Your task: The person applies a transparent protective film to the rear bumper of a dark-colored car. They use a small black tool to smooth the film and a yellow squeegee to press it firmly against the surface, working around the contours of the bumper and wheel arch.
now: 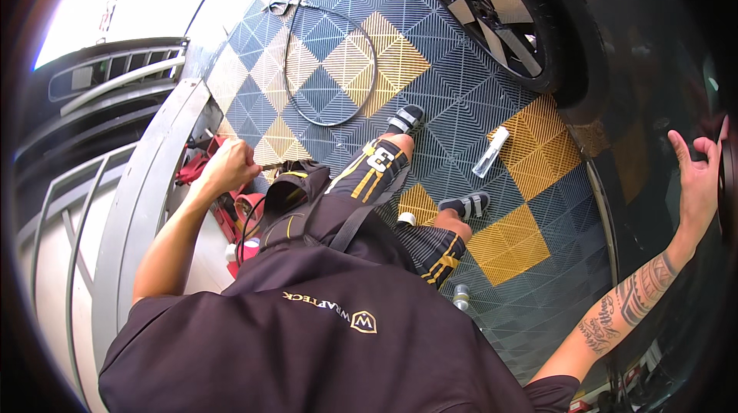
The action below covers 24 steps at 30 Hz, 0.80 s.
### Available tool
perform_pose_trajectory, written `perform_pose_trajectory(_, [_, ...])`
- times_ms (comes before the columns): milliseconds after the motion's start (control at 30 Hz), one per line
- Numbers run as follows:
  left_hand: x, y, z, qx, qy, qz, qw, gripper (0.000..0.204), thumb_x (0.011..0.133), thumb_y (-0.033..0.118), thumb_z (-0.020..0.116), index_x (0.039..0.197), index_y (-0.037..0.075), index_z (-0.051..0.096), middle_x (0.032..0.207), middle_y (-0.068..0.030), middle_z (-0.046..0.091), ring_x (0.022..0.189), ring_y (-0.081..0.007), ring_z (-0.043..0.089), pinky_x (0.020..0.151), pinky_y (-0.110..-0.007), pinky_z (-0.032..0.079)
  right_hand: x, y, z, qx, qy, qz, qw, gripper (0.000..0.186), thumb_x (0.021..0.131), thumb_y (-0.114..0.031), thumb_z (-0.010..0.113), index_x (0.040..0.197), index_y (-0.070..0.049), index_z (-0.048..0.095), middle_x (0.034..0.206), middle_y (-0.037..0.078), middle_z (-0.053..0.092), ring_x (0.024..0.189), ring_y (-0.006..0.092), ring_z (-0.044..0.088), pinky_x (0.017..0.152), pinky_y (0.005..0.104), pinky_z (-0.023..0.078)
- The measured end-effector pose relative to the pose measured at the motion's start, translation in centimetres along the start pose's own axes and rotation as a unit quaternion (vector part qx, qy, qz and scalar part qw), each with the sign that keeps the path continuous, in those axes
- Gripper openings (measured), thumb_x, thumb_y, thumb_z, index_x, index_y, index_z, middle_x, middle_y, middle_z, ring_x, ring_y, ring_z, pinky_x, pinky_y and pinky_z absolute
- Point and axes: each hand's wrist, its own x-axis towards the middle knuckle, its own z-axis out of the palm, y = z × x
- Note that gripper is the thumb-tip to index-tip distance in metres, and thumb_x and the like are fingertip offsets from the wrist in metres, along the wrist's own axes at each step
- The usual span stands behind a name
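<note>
Dark car body (646, 98) fills the right side, just beside the right grip (698, 174) and running past it ahead and behind. That right grip is spread, thumb parted from the fingers and pointing up along the panel; whether the fingertips touch it I cannot tell, since the view darkens at the rim. The left grip (233, 164) is curled into a fist, well apart from the car, over the dark waist pouch (300, 186); anything inside the fist is hidden. As a judgement, the step in hand is a bare-handed reach to the panel, with the left arm held clear; a next move there would call for flat fingers and light contact.

Edges to mind: the wheel (486, 9) stands ahead and left of the right grip, and the sill edge (603, 217) curves below and left of it. Outward of the left grip, a grey metal rail (142, 205) leaves little elbow room, with a red bag (196, 169) just beside that fist. Widest room lies between the two grips, over the tiled floor (453, 155). Underfoot there, a clear bottle (491, 152) lies left of the right grip, and a looped cable (375, 67) lies ahead and right of the left.
</note>
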Motion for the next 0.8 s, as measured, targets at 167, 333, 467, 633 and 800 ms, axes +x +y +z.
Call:
perform_pose_trajectory(167, [0.7, -1.1, 2.7, 0.012, 0.064, 0.019, 0.998, 0.023, 0.067, 0.012, 0.069, 0.059, -0.006, 0.059, 0.054, -0.0202, 0.057, 0.05, -0.0276, 0.061, 0.054, -0.039, 0.049, 1.5, -1.2, 0.1, 0.018, -0.028, 0.003, 0.999, 0.047, 0.079, -0.041, 0.078, 0.079, 0.0, 0.056, 0.151, 0.012, 0.042, 0.053, 0.0149, 0.042, 0.066, 0.0261, 0.045])
perform_pose_trajectory(333, [1.9, -0.5, 4.8, -0.027, 0.051, -0.016, 0.998, 0.032, 0.075, 0.021, 0.063, 0.062, -0.008, 0.061, 0.055, -0.0218, 0.057, 0.051, -0.0297, 0.061, 0.056, -0.041, 0.05, 2.8, -2.9, 0.4, 0.044, -0.018, -0.031, 0.998, 0.047, 0.078, -0.04, 0.08, 0.078, 0.0, 0.055, 0.151, 0.012, 0.041, 0.054, 0.0143, 0.043, 0.066, 0.0263, 0.045])
perform_pose_trajectory(467, [3.4, -0.9, 10.6, -0.206, 0.101, -0.023, 0.973, 0.041, 0.095, 0.033, 0.048, 0.119, 0.0, 0.052, 0.116, -0.0246, 0.056, 0.11, -0.0393, 0.053, 0.096, -0.045, 0.041, 3.8, -3.4, 0.2, 0.047, -0.041, -0.022, 0.998, 0.047, 0.076, -0.037, 0.081, 0.075, 0.0, 0.053, 0.15, 0.013, 0.042, 0.064, 0.0178, 0.054, 0.068, 0.0269, 0.047])
perform_pose_trajectory(633, [-2.9, 1.5, 7.9, 0.026, 0.051, 0.084, 0.995, 0.016, 0.088, 0.017, 0.058, 0.09, 0.001, 0.061, 0.084, -0.0221, 0.06, 0.069, -0.0399, 0.056, 0.067, -0.048, 0.044, 3.5, -7.9, -0.9, 0.083, 0.014, -0.005, 0.996, 0.075, 0.063, -0.033, 0.089, 0.115, -0.003, 0.045, 0.104, 0.008, 0.052, 0.07, 0.0176, 0.055, 0.066, 0.0292, 0.049])
perform_pose_trajectory(800, [-2.2, -5.8, 16.8, 0.18, -0.048, 0.067, 0.98, 0.006, 0.073, 0.008, 0.064, 0.074, 0.002, 0.065, 0.075, -0.0179, 0.065, 0.073, -0.0327, 0.069, 0.069, -0.042, 0.057, 4.5, -8.9, -1.2, 0.06, -0.007, 0.02, 0.998, 0.074, 0.055, -0.044, 0.089, 0.103, 0.007, 0.061, 0.115, 0.014, 0.063, 0.066, 0.0287, 0.066, 0.065, 0.0381, 0.054])
